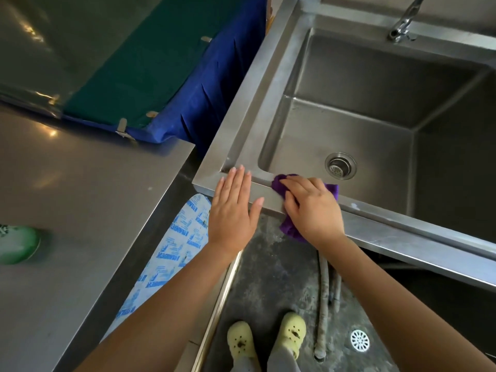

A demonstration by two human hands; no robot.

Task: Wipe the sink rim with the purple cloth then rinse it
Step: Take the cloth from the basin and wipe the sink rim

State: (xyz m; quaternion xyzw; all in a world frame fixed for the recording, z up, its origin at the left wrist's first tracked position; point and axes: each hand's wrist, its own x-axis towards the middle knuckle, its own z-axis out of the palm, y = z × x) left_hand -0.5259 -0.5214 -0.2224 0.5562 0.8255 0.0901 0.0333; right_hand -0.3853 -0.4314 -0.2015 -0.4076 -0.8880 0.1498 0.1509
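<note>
A steel sink [271,84] fills the upper right, with a drain strainer [340,165] in its basin and a faucet [401,30] at the back. My right hand [312,208] presses a purple cloth [279,185] onto the sink's front rim near the front left corner; the cloth hangs partly over the rim's outer edge. My left hand [233,210] lies flat with fingers spread on the rim's corner, just left of the cloth, holding nothing.
A steel counter [67,197] stands to the left with a green object [17,244] on it. Blue and green fabric [166,76] drapes behind. A printed white sack [174,251] sits between counter and sink. Hoses [323,304] and a floor drain [360,340] lie below, near my feet.
</note>
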